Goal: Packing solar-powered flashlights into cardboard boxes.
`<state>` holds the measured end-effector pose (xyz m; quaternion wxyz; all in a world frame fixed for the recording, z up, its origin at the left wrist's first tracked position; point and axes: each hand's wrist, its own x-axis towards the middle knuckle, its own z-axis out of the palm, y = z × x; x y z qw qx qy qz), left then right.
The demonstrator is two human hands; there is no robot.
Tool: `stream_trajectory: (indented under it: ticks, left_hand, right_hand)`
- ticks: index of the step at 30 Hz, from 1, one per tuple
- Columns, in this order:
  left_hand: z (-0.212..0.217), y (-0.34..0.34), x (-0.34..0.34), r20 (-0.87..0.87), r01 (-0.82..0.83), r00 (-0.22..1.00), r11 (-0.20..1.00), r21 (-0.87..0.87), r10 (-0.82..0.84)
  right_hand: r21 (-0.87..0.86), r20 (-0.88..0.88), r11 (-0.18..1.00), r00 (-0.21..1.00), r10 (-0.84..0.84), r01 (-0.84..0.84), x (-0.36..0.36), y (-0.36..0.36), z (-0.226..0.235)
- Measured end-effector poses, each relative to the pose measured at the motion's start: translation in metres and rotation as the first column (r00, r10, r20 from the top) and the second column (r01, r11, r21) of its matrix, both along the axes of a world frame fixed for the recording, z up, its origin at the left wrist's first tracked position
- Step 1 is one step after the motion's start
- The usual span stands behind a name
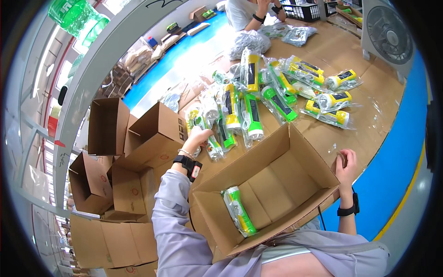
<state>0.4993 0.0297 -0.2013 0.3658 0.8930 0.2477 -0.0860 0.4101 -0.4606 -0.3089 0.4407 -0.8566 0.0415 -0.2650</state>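
An uncovered cardboard box (272, 177) stands tilted in front of me. Inside it, against the left end, lies one green and yellow flashlight (240, 212) in a clear bag. Beyond the box, my left hand (199, 137) has its fingers closed at the near left edge of a pile of bagged flashlights (253, 113), on a bagged flashlight (212, 147) partly covered by the hand. My right hand (346, 168) is by the box's right corner, fingers loosely curled, a gap showing before the thumb and nothing visible in it.
Several uncovered cardboard boxes (108, 127) are stacked at the left. A grey post (74, 106) rises beside them. On the far side of the cardboard-covered table (374, 106) are clear plastic bags (249, 44), another person's arms (258, 21) and a fan (388, 34).
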Motion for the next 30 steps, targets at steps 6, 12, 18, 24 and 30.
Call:
stream_trajectory:
  ticks: [6, 12, 18, 24, 30]
  left_hand:
    - [-0.005, 0.041, -0.015, 0.151, -0.010, 0.938, 0.458, -0.889, 0.313]
    - [0.021, 0.028, -0.031, 0.263, 0.099, 0.811, 0.320, -0.942, 0.522]
    - [0.058, 0.007, -0.056, 0.308, 0.023, 0.848, 0.552, -0.833, 0.431]
    - [0.130, -0.036, -0.086, 0.305, 0.111, 0.861, 0.434, -0.894, 0.406]
    - [0.173, -0.105, -0.142, 0.426, 0.310, 0.879, 0.424, -0.851, 0.213]
  right_hand:
    - [0.028, 0.010, 1.000, 1.000, -0.002, 0.002, -0.005, -0.003, 0.003]
    - [0.000, -0.016, 1.000, 1.000, -0.006, 0.006, -0.003, -0.004, -0.003]
    - [-0.003, -0.015, 1.000, 1.000, 0.000, 0.000, -0.004, -0.003, 0.000]
    - [-0.026, -0.027, 1.000, 1.000, 0.014, -0.014, 0.001, -0.003, -0.006]
    - [0.166, -0.098, 0.986, 0.994, 0.049, -0.033, 0.000, -0.013, -0.004]
